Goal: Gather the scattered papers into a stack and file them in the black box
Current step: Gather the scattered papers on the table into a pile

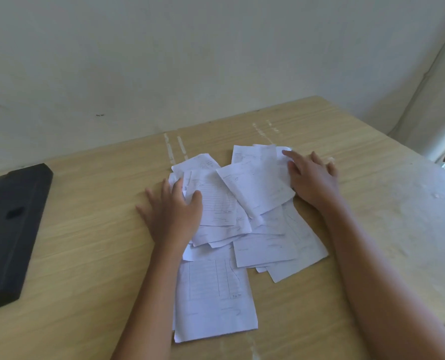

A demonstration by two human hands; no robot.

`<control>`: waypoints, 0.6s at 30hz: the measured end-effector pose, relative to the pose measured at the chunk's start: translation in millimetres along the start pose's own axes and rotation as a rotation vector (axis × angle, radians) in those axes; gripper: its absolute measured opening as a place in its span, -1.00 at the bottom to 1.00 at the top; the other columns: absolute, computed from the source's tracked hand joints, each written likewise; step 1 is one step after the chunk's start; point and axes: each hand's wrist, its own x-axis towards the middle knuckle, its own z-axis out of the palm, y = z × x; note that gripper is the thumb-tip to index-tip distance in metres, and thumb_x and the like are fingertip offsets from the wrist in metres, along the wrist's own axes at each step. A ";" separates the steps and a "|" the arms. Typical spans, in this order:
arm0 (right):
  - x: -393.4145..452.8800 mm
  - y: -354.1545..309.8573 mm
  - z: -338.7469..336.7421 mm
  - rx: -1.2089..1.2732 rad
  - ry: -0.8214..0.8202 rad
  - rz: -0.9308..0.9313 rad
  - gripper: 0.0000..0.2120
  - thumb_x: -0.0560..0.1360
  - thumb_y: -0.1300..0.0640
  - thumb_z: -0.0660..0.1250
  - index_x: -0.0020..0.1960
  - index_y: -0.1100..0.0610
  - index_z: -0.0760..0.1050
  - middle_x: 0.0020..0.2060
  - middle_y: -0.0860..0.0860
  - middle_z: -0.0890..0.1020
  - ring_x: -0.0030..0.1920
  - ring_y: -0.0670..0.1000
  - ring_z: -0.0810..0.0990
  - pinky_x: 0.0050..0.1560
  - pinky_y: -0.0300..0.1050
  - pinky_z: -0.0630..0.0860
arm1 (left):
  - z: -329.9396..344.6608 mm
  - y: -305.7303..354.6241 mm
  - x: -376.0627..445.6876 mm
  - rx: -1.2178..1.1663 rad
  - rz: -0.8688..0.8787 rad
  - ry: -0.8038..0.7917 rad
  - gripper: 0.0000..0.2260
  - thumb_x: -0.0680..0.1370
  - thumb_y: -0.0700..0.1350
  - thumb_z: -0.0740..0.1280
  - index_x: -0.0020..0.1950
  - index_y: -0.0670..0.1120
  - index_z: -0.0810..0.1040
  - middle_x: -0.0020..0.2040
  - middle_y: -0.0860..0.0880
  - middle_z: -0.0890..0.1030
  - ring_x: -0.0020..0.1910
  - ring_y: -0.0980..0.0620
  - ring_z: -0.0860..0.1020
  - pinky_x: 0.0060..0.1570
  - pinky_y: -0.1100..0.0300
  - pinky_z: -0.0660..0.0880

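Several white printed papers (244, 216) lie in a loose, overlapping pile on the wooden table (91, 255). My left hand (173, 211) rests flat on the pile's left edge, fingers spread, thumb on a lined sheet. At the pile's far right corner, my right hand (312, 178) presses flat on the sheets with fingers spread. One larger sheet (213, 297) sticks out toward me at the pile's near side. The black box (10, 224) sits at the table's left edge, apart from both hands.
A pale wall stands right behind the table's far edge. Strips of tape residue (174, 149) mark the tabletop behind the papers. The table's right part (411, 203) is whitish and worn, and its right edge drops off near a doorway.
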 end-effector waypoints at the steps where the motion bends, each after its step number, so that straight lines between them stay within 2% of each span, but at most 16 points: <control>1: 2.0 0.1 1.0 0.026 -0.003 -0.009 -0.57 0.68 0.03 0.00 0.50 -0.22 0.28 0.38 -0.04 0.54 0.62 0.02 0.09 0.53 0.27 -0.16 | 1.1 2.5 0.5 -0.012 0.019 -0.019 -0.48 0.63 0.21 0.06 0.59 0.16 0.21 0.63 0.10 0.13 0.64 -0.14 -0.09 0.51 -0.29 -0.22; 3: 9.1 -2.2 3.4 0.077 -0.034 -0.048 -0.57 0.67 0.06 -0.01 0.50 -0.21 0.29 0.32 -0.05 0.58 0.59 -0.02 0.19 0.52 0.27 -0.17 | -0.3 6.5 2.6 -0.058 0.041 -0.090 -0.49 0.64 0.20 0.05 0.60 0.18 0.18 0.64 0.14 0.10 0.65 -0.09 -0.14 0.51 -0.28 -0.28; 4: 12.6 -3.2 4.0 0.131 -0.055 -0.077 -0.58 0.68 0.05 -0.01 0.50 -0.19 0.29 0.26 -0.07 0.61 0.51 -0.01 0.33 0.52 0.22 -0.06 | -2.5 8.8 3.4 -0.104 0.038 -0.121 -0.50 0.64 0.20 0.05 0.60 0.19 0.18 0.64 0.16 0.09 0.65 -0.06 -0.16 0.51 -0.26 -0.31; 5: 15.4 -4.9 4.4 0.241 -0.069 -0.099 -0.59 0.69 0.03 -0.01 0.51 -0.17 0.30 0.14 -0.07 0.63 0.32 0.00 0.50 0.46 0.14 0.12 | -5.6 11.1 2.9 -0.165 0.020 -0.148 -0.51 0.65 0.20 0.06 0.59 0.21 0.19 0.64 0.16 0.10 0.64 -0.02 -0.19 0.51 -0.23 -0.35; 6: 16.3 -7.6 2.7 0.386 -0.069 -0.101 -0.60 0.70 0.03 0.01 0.51 -0.13 0.32 0.00 -0.08 0.62 0.07 -0.02 0.57 0.29 0.01 0.30 | -8.4 12.3 1.8 -0.234 0.002 -0.159 -0.53 0.65 0.18 0.08 0.57 0.22 0.22 0.64 0.15 0.12 0.64 0.01 -0.21 0.51 -0.18 -0.38; 7: 15.9 -10.9 -1.0 0.520 -0.048 -0.082 -0.61 0.70 0.03 0.04 0.50 -0.08 0.34 -0.08 -0.08 0.60 -0.11 -0.05 0.54 0.11 -0.08 0.39 | -10.1 12.4 0.8 -0.303 -0.010 -0.153 -0.55 0.65 0.16 0.10 0.55 0.22 0.26 0.62 0.12 0.17 0.64 0.04 -0.20 0.51 -0.14 -0.39; 8: 15.4 -13.0 -4.8 0.604 -0.002 -0.053 -0.62 0.70 0.03 0.05 0.49 -0.02 0.37 -0.08 -0.05 0.61 -0.18 -0.06 0.52 0.00 -0.11 0.41 | -11.8 11.0 -0.4 -0.364 -0.010 -0.131 -0.57 0.64 0.14 0.13 0.52 0.22 0.31 0.58 0.10 0.26 0.64 0.07 -0.16 0.51 -0.10 -0.38; 10: 13.2 -14.2 -11.1 0.582 0.081 -0.014 -0.63 0.71 0.02 0.06 0.39 0.13 0.46 0.07 0.07 0.65 -0.08 0.06 0.56 0.02 -0.06 0.43 | -14.3 5.7 -1.5 -0.407 0.024 -0.042 -0.61 0.62 0.11 0.19 0.46 0.18 0.39 0.41 0.11 0.41 0.61 0.07 0.01 0.54 -0.06 -0.25; 11: 10.0 -13.8 -13.4 0.515 0.088 0.004 -0.63 0.71 0.02 0.06 0.30 0.20 0.50 0.06 0.12 0.66 0.00 0.13 0.57 0.00 -0.05 0.43 | -13.6 2.4 -0.7 -0.365 0.046 -0.001 -0.62 0.61 0.13 0.20 0.42 0.13 0.42 0.35 0.11 0.43 0.58 0.03 0.09 0.56 -0.06 -0.15; 13: 3.7 -13.3 -15.2 0.416 0.041 0.009 -0.66 0.70 -0.01 0.06 0.13 0.15 0.54 -0.14 0.03 0.63 0.02 0.15 0.59 -0.16 -0.13 0.40 | -11.0 -0.8 3.2 -0.201 0.070 0.012 -0.58 0.58 0.24 0.15 0.30 0.02 0.47 0.31 0.11 0.44 0.53 -0.15 0.17 0.55 -0.13 0.03; 14: 0.5 -14.8 -15.4 0.418 0.013 -0.002 -0.67 0.69 -0.04 0.07 0.09 0.09 0.56 -0.19 -0.02 0.62 0.00 0.12 0.60 -0.18 -0.15 0.39 | -9.5 0.8 4.3 -0.110 0.074 -0.017 -0.51 0.56 0.31 0.10 0.28 0.01 0.47 0.36 0.08 0.44 0.53 -0.21 0.16 0.53 -0.20 0.04; 16: -2.7 -23.6 -14.8 0.469 -0.045 -0.031 -0.65 0.69 -0.08 0.07 0.12 0.06 0.58 -0.05 0.03 0.67 0.08 0.10 0.60 -0.03 -0.10 0.43 | -4.7 8.7 3.5 -0.039 0.091 -0.093 -0.40 0.54 0.38 0.02 0.45 0.07 0.37 0.52 0.06 0.32 0.59 -0.22 0.04 0.53 -0.29 -0.09; 18: -4.1 -33.6 -9.5 0.414 -0.102 -0.042 -0.61 0.70 -0.05 0.09 0.32 0.15 0.51 0.25 0.15 0.61 0.29 0.14 0.51 0.19 -0.06 0.37 | 0.9 20.3 -2.1 -0.111 0.138 -0.099 -0.40 0.58 0.33 0.06 0.56 0.08 0.23 0.58 0.09 0.24 0.62 -0.16 -0.03 0.54 -0.26 -0.17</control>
